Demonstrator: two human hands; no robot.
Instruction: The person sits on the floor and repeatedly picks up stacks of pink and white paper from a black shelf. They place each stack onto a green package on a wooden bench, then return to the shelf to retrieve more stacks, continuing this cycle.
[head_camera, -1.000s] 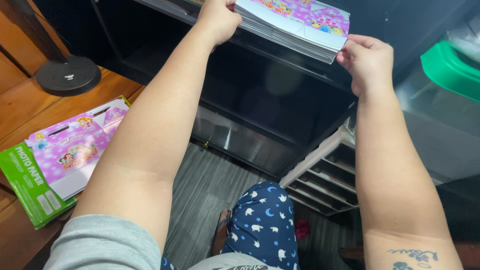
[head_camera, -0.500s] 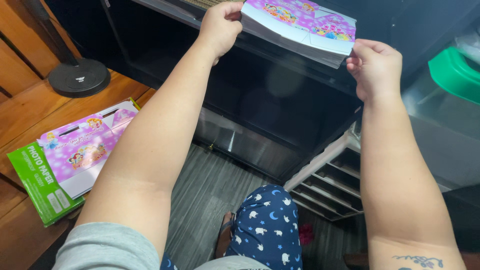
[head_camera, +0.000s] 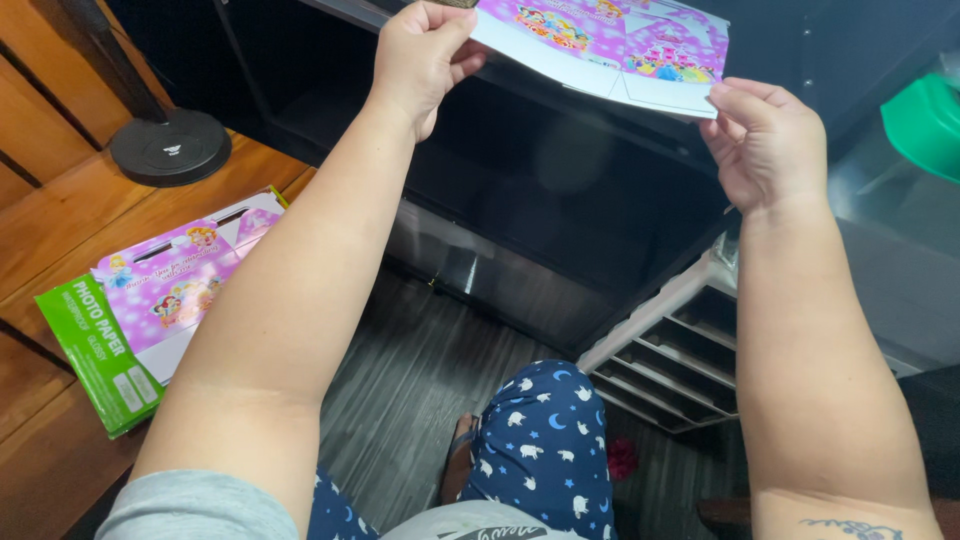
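I hold a flat pink and purple printed card sheet (head_camera: 610, 45) with cartoon figures up in front of me, over a dark cabinet. My left hand (head_camera: 420, 55) pinches its left edge and my right hand (head_camera: 765, 140) pinches its right corner. The sheet has white fold flaps along its lower edge. A second printed pink sheet (head_camera: 175, 285) lies on the wooden table at my left, on top of a green paper pack (head_camera: 90, 355).
A black round stand base (head_camera: 170, 145) sits on the wooden table (head_camera: 60, 230). A dark glass-fronted cabinet (head_camera: 540, 200) stands ahead. A white drawer rack (head_camera: 680, 350) is at lower right, and a green plastic object (head_camera: 925, 120) at the right edge. Grey plank floor lies below.
Both hands have shifted the printed sheet slightly; it now tilts flatter, with its white flaps showing. The view has dropped a little toward my lap.
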